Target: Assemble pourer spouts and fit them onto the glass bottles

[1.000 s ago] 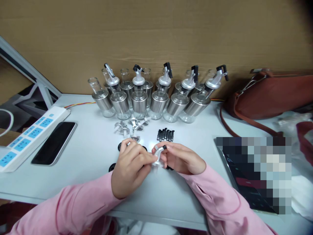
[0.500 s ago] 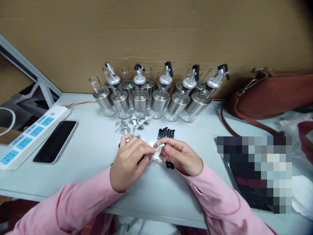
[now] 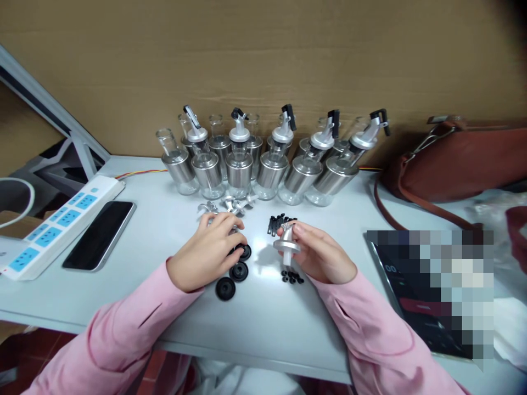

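Since a second ago my left hand (image 3: pixel 206 249) has let go and now lies loose on round black rubber rings (image 3: pixel 239 270). My right hand (image 3: pixel 321 252) grips the shiny metal spout (image 3: pixel 287 244) above the white surface (image 3: pixel 164 236). Black pegs (image 3: pixel 280 224) and glass bottles (image 3: pixel 267 164) stand behind.

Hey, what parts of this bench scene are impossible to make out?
- Head view: what the left hand touches, covered by its own fingers.
- The dark book: top blocked by pixelation.
- Back-row bottles: hidden behind the front row.
- The tiny black pieces: too small to identify.
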`<state>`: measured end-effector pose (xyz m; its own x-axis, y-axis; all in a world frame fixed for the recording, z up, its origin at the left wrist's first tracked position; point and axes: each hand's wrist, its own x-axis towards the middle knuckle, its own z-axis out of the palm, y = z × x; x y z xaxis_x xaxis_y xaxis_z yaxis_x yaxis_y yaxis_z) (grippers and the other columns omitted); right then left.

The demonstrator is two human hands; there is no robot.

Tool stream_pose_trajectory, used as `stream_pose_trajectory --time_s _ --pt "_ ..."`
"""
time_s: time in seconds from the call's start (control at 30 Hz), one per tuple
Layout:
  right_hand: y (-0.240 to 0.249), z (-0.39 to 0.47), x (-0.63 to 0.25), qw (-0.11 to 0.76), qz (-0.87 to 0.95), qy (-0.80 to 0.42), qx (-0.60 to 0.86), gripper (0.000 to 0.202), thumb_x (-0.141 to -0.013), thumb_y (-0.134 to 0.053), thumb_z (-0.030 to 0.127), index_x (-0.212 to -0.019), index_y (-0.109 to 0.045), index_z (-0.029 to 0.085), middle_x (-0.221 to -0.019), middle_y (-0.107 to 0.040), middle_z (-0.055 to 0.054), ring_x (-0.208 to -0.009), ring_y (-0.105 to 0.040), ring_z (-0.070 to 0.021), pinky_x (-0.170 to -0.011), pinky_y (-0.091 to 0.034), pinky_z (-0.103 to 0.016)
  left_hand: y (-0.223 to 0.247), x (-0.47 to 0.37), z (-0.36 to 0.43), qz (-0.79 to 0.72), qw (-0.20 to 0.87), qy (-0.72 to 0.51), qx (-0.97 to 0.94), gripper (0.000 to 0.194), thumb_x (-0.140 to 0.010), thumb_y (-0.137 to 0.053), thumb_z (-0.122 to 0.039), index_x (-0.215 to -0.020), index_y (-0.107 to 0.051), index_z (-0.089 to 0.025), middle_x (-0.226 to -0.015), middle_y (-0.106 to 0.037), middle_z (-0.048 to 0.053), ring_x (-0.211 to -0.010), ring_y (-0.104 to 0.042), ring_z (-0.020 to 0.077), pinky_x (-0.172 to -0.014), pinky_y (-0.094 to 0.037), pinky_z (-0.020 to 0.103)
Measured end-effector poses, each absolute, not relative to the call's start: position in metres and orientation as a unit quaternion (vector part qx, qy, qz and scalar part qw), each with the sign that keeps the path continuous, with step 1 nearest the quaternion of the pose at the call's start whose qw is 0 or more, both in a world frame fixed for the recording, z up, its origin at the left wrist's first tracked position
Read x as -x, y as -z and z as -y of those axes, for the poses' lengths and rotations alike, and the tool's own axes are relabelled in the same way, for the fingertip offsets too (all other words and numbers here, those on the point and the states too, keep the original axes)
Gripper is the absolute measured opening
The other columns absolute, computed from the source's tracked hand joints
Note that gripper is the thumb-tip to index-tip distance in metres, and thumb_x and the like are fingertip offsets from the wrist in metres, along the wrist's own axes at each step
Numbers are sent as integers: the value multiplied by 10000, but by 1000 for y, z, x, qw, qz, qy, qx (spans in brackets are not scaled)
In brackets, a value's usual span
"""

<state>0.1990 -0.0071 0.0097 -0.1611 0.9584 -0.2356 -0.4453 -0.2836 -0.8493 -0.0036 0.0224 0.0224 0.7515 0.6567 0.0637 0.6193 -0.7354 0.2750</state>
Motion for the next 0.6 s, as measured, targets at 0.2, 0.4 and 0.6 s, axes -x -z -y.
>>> stream_pose_trajectory --time_s 0.2,0.4,0.6 --pt "-9 2 -200 517 341 -675 401 255 -615 -723 377 -681 -669 137 -568 -552 7 -492 -462 -71 -458 -388 -202 -25 2 -22 -330 113 -154 -924 87 -843 -461 -131 -782 -514 -162 -912 -563 41 -908 -495 213 -785 -315 393" --pt "-3 2 -199 544 333 -632 441 232 -611 -730 334 -709 -640 144 -506 -559 33 -480 -521 -75 -489 -430 -213 -23 -5 -15 -299 147 -404 -852 140 -794 -473 -19 -768 -453 -155 -809 -527 29 -749 -515 120 -668 -422 250" --pt "-9 9 -197 587 355 -623 376 201 -678 -697 332 -768 -615 172 -560 -620 28 -532 -592 -114 -554 -469 -269 -19 -8 -11 -274 122 -487 -820 193 -731 -520 26 -742 -450 -154 -854 -546 43 -790 -563 129 -654 -484 246"
